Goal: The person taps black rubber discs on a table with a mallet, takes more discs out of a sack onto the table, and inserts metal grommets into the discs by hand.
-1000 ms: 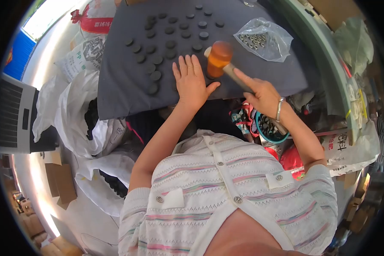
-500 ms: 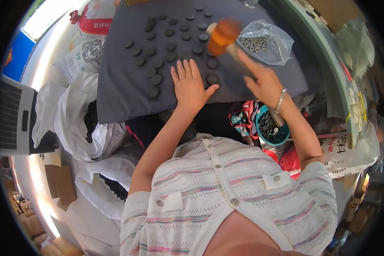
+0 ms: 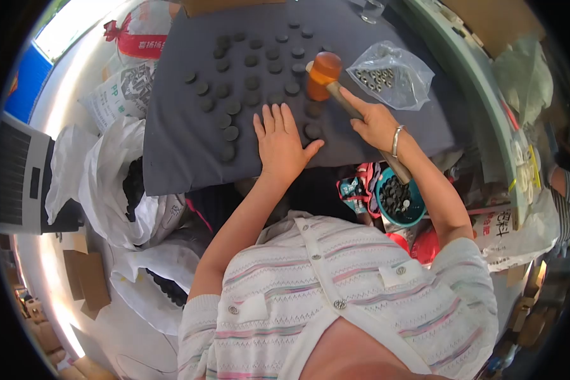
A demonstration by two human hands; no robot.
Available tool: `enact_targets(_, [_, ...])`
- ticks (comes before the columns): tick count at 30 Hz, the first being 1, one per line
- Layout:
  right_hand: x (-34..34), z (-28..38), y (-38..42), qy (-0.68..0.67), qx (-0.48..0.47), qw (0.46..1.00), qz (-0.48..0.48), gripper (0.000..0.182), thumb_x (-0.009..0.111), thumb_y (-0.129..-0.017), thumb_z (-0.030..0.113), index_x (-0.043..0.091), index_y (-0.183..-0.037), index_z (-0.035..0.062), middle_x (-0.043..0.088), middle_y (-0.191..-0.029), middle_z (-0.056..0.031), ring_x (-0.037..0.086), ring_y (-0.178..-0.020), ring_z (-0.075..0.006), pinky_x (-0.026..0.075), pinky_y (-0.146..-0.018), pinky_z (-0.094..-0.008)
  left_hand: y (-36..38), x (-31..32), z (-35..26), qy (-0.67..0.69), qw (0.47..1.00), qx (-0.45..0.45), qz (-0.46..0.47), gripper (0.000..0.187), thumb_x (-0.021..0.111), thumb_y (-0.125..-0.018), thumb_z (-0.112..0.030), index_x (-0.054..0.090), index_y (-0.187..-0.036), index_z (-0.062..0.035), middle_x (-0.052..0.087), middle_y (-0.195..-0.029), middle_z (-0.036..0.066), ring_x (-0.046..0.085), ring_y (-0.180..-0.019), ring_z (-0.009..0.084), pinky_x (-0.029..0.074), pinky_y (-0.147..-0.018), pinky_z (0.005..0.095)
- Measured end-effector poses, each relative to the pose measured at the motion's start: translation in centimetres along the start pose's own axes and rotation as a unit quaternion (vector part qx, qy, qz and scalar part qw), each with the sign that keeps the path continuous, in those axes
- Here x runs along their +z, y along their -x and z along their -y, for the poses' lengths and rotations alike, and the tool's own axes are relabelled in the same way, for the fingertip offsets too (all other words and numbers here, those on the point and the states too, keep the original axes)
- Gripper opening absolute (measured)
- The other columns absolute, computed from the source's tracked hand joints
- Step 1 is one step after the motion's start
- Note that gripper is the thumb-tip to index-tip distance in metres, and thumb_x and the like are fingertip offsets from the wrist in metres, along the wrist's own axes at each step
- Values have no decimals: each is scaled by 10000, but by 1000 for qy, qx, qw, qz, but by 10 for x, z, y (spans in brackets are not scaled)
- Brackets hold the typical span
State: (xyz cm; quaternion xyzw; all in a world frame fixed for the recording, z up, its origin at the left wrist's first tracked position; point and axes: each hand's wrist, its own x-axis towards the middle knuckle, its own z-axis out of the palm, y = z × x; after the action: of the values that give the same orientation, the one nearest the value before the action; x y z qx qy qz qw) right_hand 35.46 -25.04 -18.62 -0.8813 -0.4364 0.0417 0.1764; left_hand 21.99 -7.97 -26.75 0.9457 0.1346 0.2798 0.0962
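My left hand (image 3: 281, 142) lies flat on the dark grey cloth (image 3: 190, 158), fingers spread, its fingertips at the edge of a black disc (image 3: 276, 99). In my right hand (image 3: 379, 126) is the wooden handle of a mallet (image 3: 325, 75) with an orange, see-through head. The head is over the cloth just beyond a black disc (image 3: 313, 109); whether it touches anything is hard to tell. Another black disc (image 3: 312, 131) sits by my left thumb. Several more discs (image 3: 232, 106) are scattered across the cloth, mostly left and ahead of my left hand.
A clear plastic bag (image 3: 408, 76) with small metal pieces lies at the right. Below the table's front edge stands a teal bowl (image 3: 415, 214) of black pieces. A glass (image 3: 372, 11) is at the far edge. White sacks (image 3: 98, 190) stand on the left.
The mallet head, blurred earlier, has come down and slightly left and now shows sharply. My left hand stays flat. The camera view has shifted a little.
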Motion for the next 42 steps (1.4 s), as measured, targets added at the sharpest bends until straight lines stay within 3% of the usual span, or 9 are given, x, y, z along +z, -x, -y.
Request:
enact_targets(9, [12, 3, 1, 35, -25, 999, 13, 752, 595, -804, 43, 327, -1478, 238, 656, -1007, -213, 634, -746, -341, 508, -735, -378, 4, 0, 0, 5, 1000, -4, 5, 1003, 723, -708, -569, 369, -1352, 115, 457, -1351, 275, 362, -1319, 427, 220, -1103, 572])
enact_targets(16, [9, 29, -26, -5, -94, 993, -68, 771, 574, -788, 95, 280, -1486, 243, 646, -830, -238, 623, -789, -427, 489, -742, -502, 8, 1, 0, 7, 1000, -13, 10, 1007, 727, -704, -563, 365, -1349, 119, 459, -1352, 266, 355, -1326, 424, 216, -1104, 574])
enact_targets(17, [21, 27, -32, 43, -66, 997, 15, 744, 590, -796, 62, 333, -1475, 227, 650, -965, -224, 647, -805, -357, 511, -773, -398, 10, 1, 1, 7, 1000, -11, 15, 1006, 727, -706, -561, 362, -1350, 120, 459, -1352, 264, 354, -1326, 424, 215, -1105, 573])
enact_targets(20, [17, 30, -41, -39, -120, 992, -30, 732, 587, -801, 69, 337, -1471, 220, 647, -913, -235, 648, -798, -363, 510, -772, -397, 4, 0, 2, 7, 1000, -13, 11, 1003, 725, -712, -554, 353, -1353, 122, 460, -1351, 261, 352, -1328, 423, 212, -1106, 572])
enact_targets(24, [-4, 38, -34, -49, -35, 998, -33, 792, 571, -773, 76, 283, -1481, 283, 658, -919, -229, 632, -855, -409, 498, -759, -483, 8, 2, 2, 10, 999, -16, 27, 998, 724, -714, -549, 351, -1352, 122, 460, -1351, 260, 352, -1328, 422, 211, -1106, 572])
enact_targets(28, [27, 19, -35, -10, -32, 999, 36, 793, 563, -791, 77, 258, -1496, 274, 656, -971, -229, 637, -867, -405, 505, -781, -458, 7, -1, 0, 14, 1000, -20, 16, 995, 726, -715, -547, 354, -1353, 120, 462, -1350, 257, 356, -1326, 416, 212, -1105, 573])
enact_targets(33, [-14, 29, -53, -63, -25, 996, -56, 766, 548, -794, 87, 269, -1488, 252, 651, -863, -261, 628, -822, -433, 511, -771, -471, 5, 0, 2, 22, 1000, -11, 17, 985, 734, -713, -534, 362, -1350, 118, 467, -1350, 251, 356, -1326, 414, 211, -1105, 574])
enact_targets(40, [15, 1, -73, -20, -79, 996, -31, 724, 576, -790, 66, 348, -1465, 197, 625, -1055, -286, 643, -930, -390, 498, -849, -414, 8, 0, 3, 14, 999, -10, 31, 982, 734, -718, -531, 360, -1355, 116, 462, -1358, 247, 355, -1330, 414, 203, -1106, 576])
enact_targets(42, [-1, 8, -73, -41, -40, 997, -50, 729, 574, -802, 74, 337, -1473, 230, 644, -903, -261, 664, -840, -359, 495, -822, -426, 13, -2, 2, 19, 999, -16, 46, 982, 736, -716, -529, 360, -1356, 114, 460, -1360, 248, 354, -1330, 416, 202, -1105, 579])
